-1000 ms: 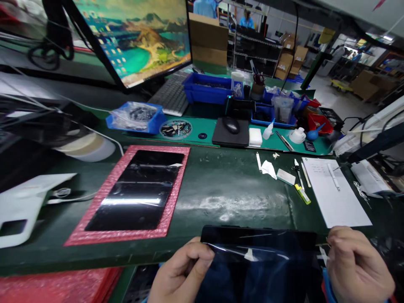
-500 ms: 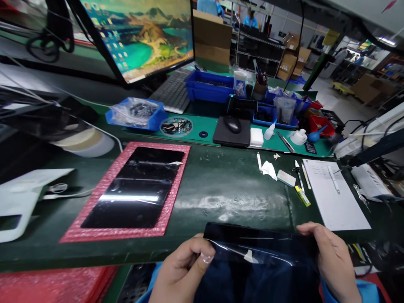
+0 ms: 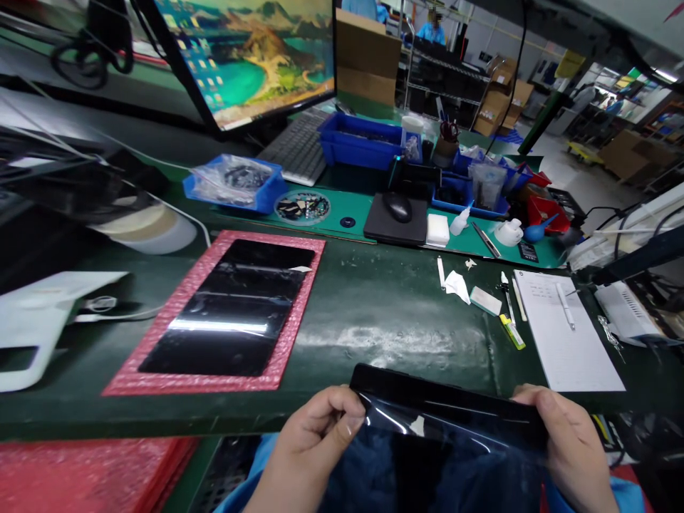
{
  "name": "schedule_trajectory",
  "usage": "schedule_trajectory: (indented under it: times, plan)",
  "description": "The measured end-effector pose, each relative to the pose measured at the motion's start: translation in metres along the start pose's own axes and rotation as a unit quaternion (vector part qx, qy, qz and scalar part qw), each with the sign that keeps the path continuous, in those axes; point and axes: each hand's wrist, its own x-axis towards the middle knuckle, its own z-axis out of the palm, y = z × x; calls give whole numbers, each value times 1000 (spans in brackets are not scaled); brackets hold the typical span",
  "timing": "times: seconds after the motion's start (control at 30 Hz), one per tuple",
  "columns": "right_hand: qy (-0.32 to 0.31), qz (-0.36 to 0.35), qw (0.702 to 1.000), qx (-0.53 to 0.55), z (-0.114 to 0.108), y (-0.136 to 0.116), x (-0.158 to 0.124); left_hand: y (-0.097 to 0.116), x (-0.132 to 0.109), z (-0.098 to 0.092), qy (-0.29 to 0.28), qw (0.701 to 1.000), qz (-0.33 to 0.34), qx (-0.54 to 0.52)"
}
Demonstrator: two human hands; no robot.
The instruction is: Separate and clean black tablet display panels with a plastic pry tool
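Observation:
A glossy black tablet (image 3: 454,456) is tilted up in front of me, just off the near edge of the bench. Clear film with bright wrinkles and a small pale tab (image 3: 417,426) covers its face. My left hand (image 3: 320,438) pinches the upper left corner between thumb and bent fingers. Around the right edge, my right hand (image 3: 569,438) is closed, its fingertips partly hidden behind the tablet. A second black tablet (image 3: 235,306), also with a pale tab, lies face up on a pink bubble-wrap sheet (image 3: 283,356) to the left.
Paper (image 3: 566,342) with a pen lies at right, beside a white eraser-like block (image 3: 486,301) and a yellow-green item (image 3: 511,332). Farther back are a mouse (image 3: 397,206), blue bins (image 3: 363,142), a keyboard (image 3: 293,153) and a monitor (image 3: 256,64). Red bubble-wrap (image 3: 90,474) is stacked lower left.
My right hand has closed onto the tablet's right edge; its fingers were more stretched out before. The tablet's top edge has tilted, its left corner higher. The view has shifted slightly.

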Motion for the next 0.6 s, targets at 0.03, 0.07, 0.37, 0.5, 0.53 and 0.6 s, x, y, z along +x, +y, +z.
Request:
schedule_trajectory:
  times: [0.03,0.07,0.37,0.5,0.53,0.6]
  plan:
    - [-1,0,1000,2,0,-1,0,0,0,0,0,1000,-1,-4]
    - [-4,-2,1000,5,0,-2,-1,0,0,1,-2,1000,-2,-6]
    - [5,-2,1000,-1,4,-16,-6,-1,1,2,-9,1000,-3,-4]
    - [9,0,1000,-4,0,-13,-5,-2,2,2,-1,1000,-1,0]
    - [-3,-4,1000,-2,-2,-11,-5,-2,2,2,0,1000,1,1]
    - [-33,-21,999,1,-7,-8,-3,-3,3,1,-1,1000,5,4]
